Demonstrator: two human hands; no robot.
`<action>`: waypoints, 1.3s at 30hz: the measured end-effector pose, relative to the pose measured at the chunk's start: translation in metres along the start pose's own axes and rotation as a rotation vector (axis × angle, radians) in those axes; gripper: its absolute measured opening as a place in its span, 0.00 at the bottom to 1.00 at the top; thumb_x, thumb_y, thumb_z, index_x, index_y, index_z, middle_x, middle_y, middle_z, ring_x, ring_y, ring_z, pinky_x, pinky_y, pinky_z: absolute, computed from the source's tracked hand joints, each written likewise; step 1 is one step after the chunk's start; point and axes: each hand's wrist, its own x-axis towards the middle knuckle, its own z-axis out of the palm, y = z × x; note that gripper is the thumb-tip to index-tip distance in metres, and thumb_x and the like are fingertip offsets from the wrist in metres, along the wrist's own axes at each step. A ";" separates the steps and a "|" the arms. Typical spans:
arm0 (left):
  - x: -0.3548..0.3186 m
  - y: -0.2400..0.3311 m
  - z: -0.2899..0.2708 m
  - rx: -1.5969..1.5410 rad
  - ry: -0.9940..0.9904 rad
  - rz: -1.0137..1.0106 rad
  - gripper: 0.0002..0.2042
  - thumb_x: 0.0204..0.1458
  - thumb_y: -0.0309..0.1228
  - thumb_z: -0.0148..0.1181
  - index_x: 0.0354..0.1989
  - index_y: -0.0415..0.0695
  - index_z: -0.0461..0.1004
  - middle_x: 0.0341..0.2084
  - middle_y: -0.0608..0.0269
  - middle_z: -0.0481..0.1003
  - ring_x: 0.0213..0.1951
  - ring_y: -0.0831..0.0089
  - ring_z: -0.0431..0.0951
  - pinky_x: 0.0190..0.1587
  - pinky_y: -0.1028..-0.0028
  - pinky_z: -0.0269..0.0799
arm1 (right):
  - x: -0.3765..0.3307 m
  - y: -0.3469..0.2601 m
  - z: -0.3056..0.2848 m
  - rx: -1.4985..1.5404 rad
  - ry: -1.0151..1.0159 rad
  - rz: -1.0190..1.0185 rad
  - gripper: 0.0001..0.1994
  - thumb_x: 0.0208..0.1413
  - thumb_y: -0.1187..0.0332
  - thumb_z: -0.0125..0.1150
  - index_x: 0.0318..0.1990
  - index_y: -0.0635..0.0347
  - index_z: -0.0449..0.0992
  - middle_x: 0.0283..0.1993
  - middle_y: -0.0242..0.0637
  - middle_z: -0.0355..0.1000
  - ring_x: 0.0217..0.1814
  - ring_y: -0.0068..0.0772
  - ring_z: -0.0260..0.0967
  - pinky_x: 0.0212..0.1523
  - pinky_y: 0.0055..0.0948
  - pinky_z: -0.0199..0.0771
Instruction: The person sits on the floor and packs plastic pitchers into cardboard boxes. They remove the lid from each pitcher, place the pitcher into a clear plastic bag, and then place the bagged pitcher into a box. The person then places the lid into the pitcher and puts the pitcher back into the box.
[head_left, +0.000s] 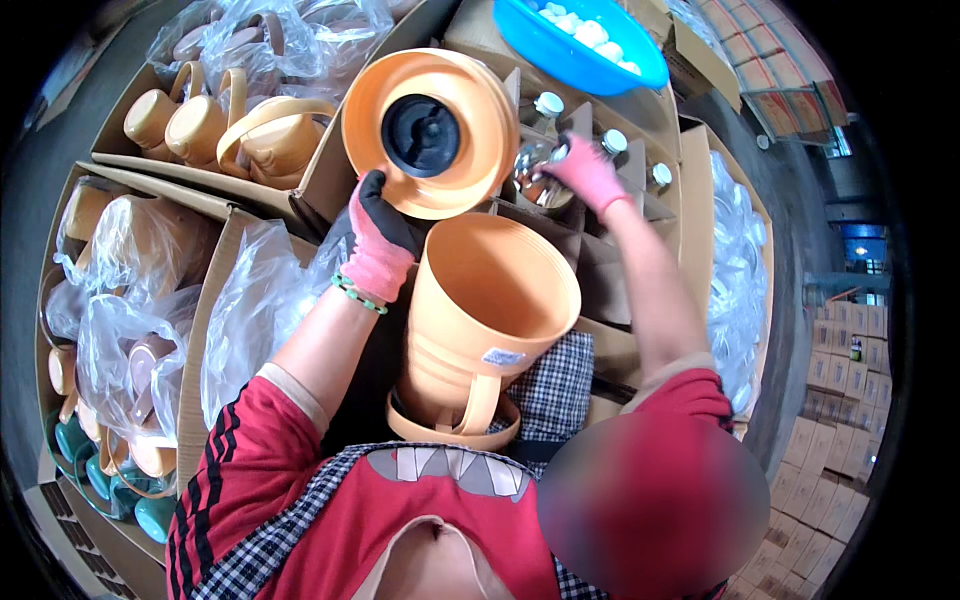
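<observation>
Open cardboard cartons crowd a warehouse floor. At far left, a carton [140,290] holds plastic-bagged orange jug shells. The left hand [378,240], in a pink and black glove, clamps the rim of a round orange plastic base with a black centre cap [432,130], tilted up toward the camera. Below, a tall orange plastic jug body [480,320] lies in the lap, mouth opening up and right. The right hand [585,172], gloved pink, grips a silvery glass liner [535,170] in a divided carton [620,130]. Above sits a blue plastic basin of white pieces [580,40].
</observation>
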 end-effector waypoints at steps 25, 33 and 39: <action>0.009 0.070 0.033 -0.189 -0.675 -0.009 0.18 0.51 0.42 0.39 0.36 0.38 0.64 0.30 0.54 0.66 0.37 0.64 0.65 0.46 0.66 0.60 | -0.178 -0.040 -0.016 1.637 -0.112 -0.332 0.34 0.42 0.56 0.62 0.54 0.62 0.54 0.44 0.35 0.66 0.41 0.29 0.67 0.43 0.26 0.68; -0.055 0.065 0.021 0.203 -0.681 -0.169 0.22 0.51 0.42 0.46 0.50 0.39 0.60 0.46 0.45 0.63 0.50 0.62 0.64 0.46 0.71 0.69 | -0.154 -0.045 0.024 1.691 0.421 -0.210 0.29 0.43 0.46 0.56 0.46 0.60 0.64 0.40 0.30 0.64 0.40 0.21 0.62 0.42 0.21 0.66; -0.078 0.057 0.022 0.049 -0.608 -0.345 0.25 0.51 0.42 0.46 0.51 0.34 0.56 0.44 0.46 0.65 0.46 0.63 0.68 0.45 0.70 0.70 | -0.157 -0.048 -0.010 1.211 0.214 -0.350 0.39 0.33 0.59 0.69 0.53 0.63 0.57 0.48 0.37 0.61 0.52 0.26 0.55 0.53 0.24 0.54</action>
